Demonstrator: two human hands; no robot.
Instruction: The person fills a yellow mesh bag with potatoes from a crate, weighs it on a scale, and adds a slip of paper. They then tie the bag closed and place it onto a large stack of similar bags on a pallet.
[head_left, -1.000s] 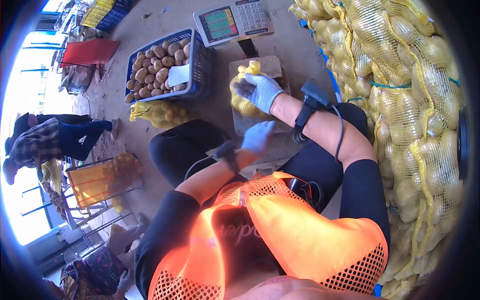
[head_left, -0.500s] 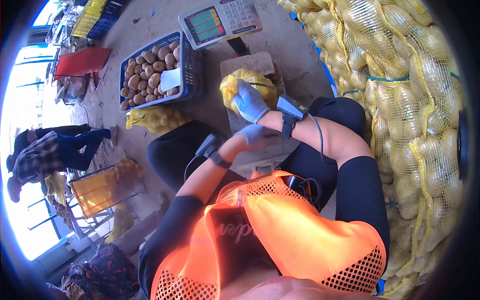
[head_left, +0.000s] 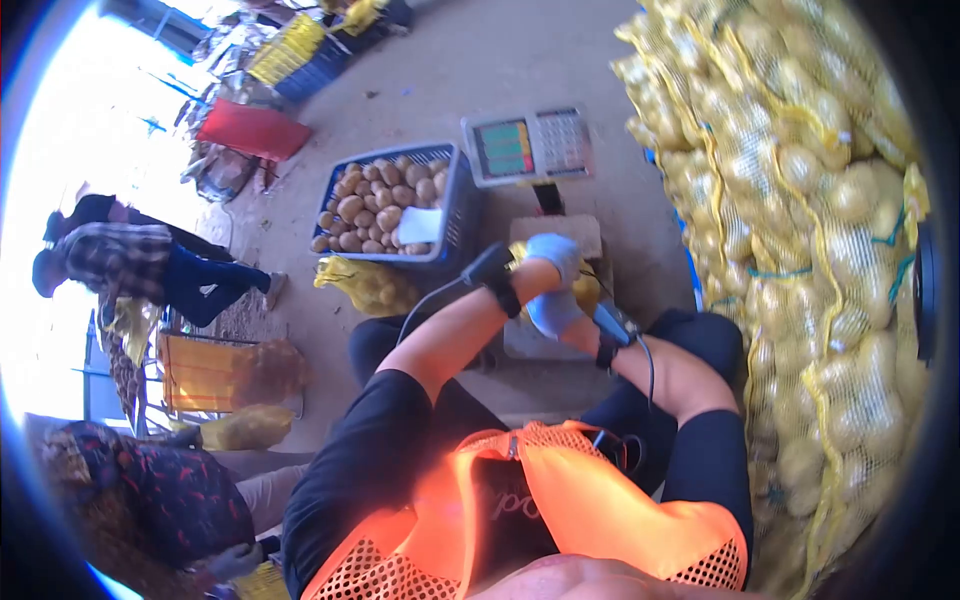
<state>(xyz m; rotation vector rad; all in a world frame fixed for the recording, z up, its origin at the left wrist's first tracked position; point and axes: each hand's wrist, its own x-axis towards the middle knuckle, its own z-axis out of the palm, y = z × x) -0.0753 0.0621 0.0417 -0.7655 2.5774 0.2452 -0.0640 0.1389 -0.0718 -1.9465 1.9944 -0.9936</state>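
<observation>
A yellow mesh bag of potatoes lies on the platform of a weighing scale, mostly hidden by my gloved hands. My left hand reaches across and grips the top of the bag. Just below it, my right hand clasps the near side of the same bag. Each wrist carries a black strapped device with a cable. The scale's display head stands just behind the platform.
A blue crate of loose potatoes with a white card sits left of the scale, a filled yellow mesh bag on the ground before it. Stacked potato sacks wall the right. People work at left beside an orange bag frame.
My left hand has come up from my lap and across onto the bag. My right hand slid from the bag's top to its near side. The view has tilted up and left.
</observation>
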